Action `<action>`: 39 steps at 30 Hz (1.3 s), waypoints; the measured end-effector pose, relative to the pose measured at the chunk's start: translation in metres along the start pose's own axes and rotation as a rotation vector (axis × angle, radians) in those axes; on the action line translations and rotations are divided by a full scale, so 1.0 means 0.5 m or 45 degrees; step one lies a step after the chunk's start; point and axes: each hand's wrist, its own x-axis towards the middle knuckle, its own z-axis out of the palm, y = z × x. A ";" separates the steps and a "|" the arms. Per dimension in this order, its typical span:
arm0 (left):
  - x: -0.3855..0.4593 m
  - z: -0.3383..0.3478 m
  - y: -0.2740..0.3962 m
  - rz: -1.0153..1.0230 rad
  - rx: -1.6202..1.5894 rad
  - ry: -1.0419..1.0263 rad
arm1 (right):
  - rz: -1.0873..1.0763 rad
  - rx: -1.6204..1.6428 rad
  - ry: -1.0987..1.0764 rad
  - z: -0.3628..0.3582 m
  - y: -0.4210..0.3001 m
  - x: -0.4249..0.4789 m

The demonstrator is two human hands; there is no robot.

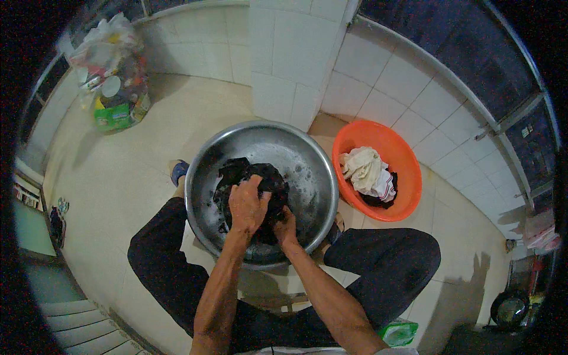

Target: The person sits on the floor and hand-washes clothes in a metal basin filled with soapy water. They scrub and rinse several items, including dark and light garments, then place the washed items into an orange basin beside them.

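Note:
Between my knees stands a large stainless steel basin point(310, 208) with suds on its inner wall. A bunched, wet black garment point(270, 177) lies in it, left of the middle. My left hand point(248, 204) rests on top of the garment, its fingers spread over the folds. Lower on the garment's right side, my right hand point(285, 224) grips the black cloth, with its fingertips partly hidden in it.
An orange plastic basin point(408, 186) at the right holds a cream cloth point(364, 166), a white striped cloth point(385, 185) and dark cloth. A filled clear plastic bag point(113, 84) stands at the upper left. A tiled wall point(288, 49) rises beyond the steel basin.

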 end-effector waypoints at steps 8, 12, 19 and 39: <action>-0.145 0.137 -0.072 0.031 -0.125 -0.262 | -0.134 -1.352 0.267 -0.029 -0.104 -0.052; -0.187 0.167 -0.058 0.071 -0.170 -0.529 | -0.770 -1.614 0.150 0.008 -0.205 -0.045; -0.201 0.148 -0.046 -0.535 -0.526 -0.397 | -0.348 -2.219 -0.320 0.015 -0.186 -0.006; -0.184 0.493 -0.261 -0.167 0.468 -0.345 | 0.129 -2.157 -0.266 -0.043 -0.085 0.069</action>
